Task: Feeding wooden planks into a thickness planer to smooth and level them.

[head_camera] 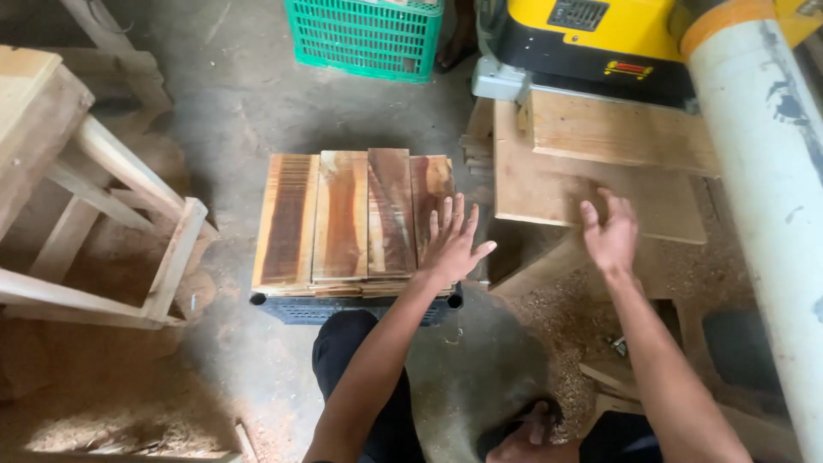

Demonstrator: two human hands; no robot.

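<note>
At the bottom of the frame, two bare forearms rise from the person's dark-trousered knees. The left hand is spread, fingers fanned over the right edge of the stacked wooden boards at centre, which lie side by side on a dark crate. The right hand hovers open, right of centre, above a pale plank. Beyond it, upper right, sits a yellow planer; a green basket stands top centre

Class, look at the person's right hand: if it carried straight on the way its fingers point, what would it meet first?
The right hand points up and away toward the pale wooden board lying under the yellow machine. It would probably meet that board first; its fingertips already overlap it, though its height above the board is unclear.
</note>
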